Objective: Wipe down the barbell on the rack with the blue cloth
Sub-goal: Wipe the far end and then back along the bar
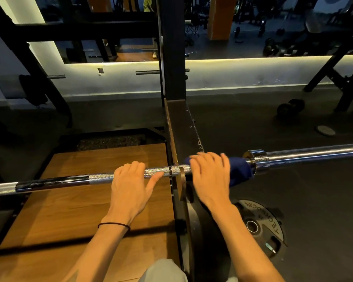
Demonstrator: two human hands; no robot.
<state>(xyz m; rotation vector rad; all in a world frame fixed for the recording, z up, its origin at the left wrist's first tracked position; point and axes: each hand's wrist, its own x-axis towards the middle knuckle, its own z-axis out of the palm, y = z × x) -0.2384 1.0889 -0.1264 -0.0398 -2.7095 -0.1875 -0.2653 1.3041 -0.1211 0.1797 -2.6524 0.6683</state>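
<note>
Steel barbell (73,181), knurled at mid-frame, runs from the left edge to the right edge, resting across the dark rack upright (172,58) at centre. Left hand (130,184): lies on the knurled shaft just left of the rack, fingers draped over the top, thumb extended along the bar toward the right; a black band circles the wrist. Right hand (211,176): just right of the rack, fingers spread and curved over the blue cloth (240,171), pressing it against the bar beside the chrome collar (257,159); whether the fingers wrap fully under cannot be told. Hands apart, the rack between them. Lower right: black weight plate (263,224) flat on the dark floor. Lower left: wooden platform (69,200) beneath the bar. Right of centre: dumbbell (290,106) on the floor.
</note>
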